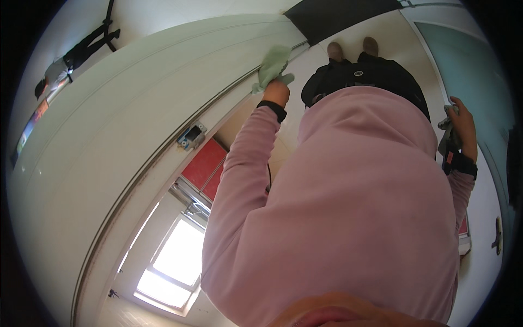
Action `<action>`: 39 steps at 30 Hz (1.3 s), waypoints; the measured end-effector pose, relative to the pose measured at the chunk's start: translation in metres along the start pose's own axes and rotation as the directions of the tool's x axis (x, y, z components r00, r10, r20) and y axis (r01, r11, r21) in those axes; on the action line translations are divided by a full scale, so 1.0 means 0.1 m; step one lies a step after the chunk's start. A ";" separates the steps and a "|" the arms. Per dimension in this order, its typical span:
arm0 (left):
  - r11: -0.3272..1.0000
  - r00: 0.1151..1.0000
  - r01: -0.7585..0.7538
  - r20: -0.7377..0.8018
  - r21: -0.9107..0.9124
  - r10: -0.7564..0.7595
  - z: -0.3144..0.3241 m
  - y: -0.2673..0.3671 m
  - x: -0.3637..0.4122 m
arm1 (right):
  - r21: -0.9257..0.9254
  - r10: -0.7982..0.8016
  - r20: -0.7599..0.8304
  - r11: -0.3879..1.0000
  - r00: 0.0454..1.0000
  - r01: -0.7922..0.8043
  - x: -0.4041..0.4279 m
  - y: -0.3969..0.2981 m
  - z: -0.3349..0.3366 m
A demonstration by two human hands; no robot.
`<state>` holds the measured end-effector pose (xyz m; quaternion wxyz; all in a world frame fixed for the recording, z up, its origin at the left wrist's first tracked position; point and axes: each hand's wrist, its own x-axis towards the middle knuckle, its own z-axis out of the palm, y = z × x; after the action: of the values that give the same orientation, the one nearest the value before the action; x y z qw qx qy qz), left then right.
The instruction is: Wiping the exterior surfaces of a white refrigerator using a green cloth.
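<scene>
My left hand [278, 90] is closed on a pale green cloth [274, 63] and holds it at the long edge of a white door frame [241, 92]. Part of the cloth hangs over my fingers and hides them. Along the same edge, nearer to me, is a metal lock fitting [191, 135] with a dark opening. My right hand [463, 122] is out at my right side, beside a blue-green panel [461, 61]. In it is a crumpled dark grey-green cloth [449, 133]. Both wrists have black cuffs.
A black mat [339, 16] lies beyond my shoes [353, 49]. Another person [65, 63] stands at the far left. Through the opening I see red cabinet fronts [206, 163] and a bright window [173, 261]. A white door with a dark handle [497, 236] is at my right.
</scene>
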<state>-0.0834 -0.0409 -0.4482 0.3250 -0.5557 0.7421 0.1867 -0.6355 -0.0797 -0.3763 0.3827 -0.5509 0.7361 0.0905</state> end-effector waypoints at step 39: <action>0.979 0.968 0.200 0.162 -0.044 -0.190 -1.13 0.17 -0.42 | 0.089 0.095 0.051 0.991 0.994 -0.099 -0.15 0.09 0.12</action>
<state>-0.1237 -0.0784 -0.3397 0.3823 -0.6190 0.6501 0.2192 -0.6366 -0.0591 -0.3772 0.4194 -0.4942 0.7564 0.0882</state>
